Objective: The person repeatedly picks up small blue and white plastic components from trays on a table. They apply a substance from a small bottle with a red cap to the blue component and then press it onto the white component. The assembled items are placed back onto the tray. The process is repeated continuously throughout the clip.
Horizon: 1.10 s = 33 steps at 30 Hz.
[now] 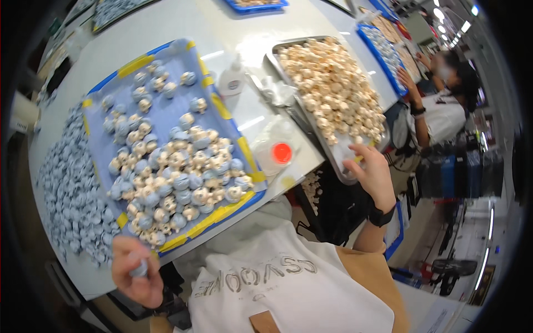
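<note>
Keep your left hand (136, 287) pinching the small pale-blue rounded piece (139, 269) lightly while your right hand (376, 173), fingers parted, hangs over the silver rectangular metal tray (337, 156)

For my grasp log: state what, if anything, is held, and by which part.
The left hand holds a small blue piece between thumb and fingers; blur hides which part. Whether the right hand, at the metal tray, holds anything cannot be told.

Bottle (231, 83): white, near eleven o'clock
Co-worker (447, 114): white top (441, 123), dark wristband (417, 111), between two and three o'clock
Lights (465, 26): bright, white, two o'clock
Strip light (491, 219): long, white, near four o'clock
</note>
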Each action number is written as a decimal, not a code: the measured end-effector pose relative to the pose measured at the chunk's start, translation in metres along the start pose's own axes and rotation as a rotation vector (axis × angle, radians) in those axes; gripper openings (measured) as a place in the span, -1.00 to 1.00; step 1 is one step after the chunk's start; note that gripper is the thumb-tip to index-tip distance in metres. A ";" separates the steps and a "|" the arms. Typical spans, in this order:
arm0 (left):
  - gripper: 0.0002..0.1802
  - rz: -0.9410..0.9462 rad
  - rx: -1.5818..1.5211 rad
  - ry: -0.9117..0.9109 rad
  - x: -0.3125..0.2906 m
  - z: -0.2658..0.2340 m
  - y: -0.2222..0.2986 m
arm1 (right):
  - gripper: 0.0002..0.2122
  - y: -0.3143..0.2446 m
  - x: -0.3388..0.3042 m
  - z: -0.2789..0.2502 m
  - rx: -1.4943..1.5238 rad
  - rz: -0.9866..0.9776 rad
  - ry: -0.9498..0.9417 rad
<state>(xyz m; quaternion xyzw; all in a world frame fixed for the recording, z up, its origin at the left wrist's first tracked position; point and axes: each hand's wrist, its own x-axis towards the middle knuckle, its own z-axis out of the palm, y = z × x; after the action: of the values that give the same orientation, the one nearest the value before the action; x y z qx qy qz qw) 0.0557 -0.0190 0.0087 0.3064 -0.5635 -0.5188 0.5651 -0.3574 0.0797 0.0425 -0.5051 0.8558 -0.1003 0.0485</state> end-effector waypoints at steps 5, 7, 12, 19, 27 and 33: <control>-0.19 -0.408 -0.198 -0.211 0.018 0.026 0.016 | -0.88 0.003 -0.005 0.019 0.234 -0.047 0.092; -0.38 -0.441 -0.171 -0.338 0.022 0.025 0.013 | -0.78 -0.024 -0.009 0.006 0.332 -0.076 0.178; -0.55 -0.334 -0.049 -0.548 0.027 0.028 -0.004 | -0.75 -0.123 -0.030 -0.008 0.809 -0.709 -0.026; -0.59 -0.541 -0.129 -0.545 0.019 0.036 0.008 | -0.76 -0.204 -0.022 0.033 1.057 -0.960 0.064; -0.61 -0.783 -0.272 -0.459 0.025 0.041 0.017 | -0.70 -0.182 -0.027 0.031 1.023 -0.891 0.010; -0.63 -0.783 -0.215 -0.415 0.027 0.032 0.017 | -0.74 -0.125 0.008 -0.003 0.655 -0.384 0.174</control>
<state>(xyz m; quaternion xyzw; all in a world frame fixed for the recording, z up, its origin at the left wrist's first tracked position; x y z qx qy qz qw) 0.0242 -0.0319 0.0390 0.3256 -0.4494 -0.7994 0.2303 -0.2548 0.0148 0.0728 -0.6034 0.6693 -0.4181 0.1149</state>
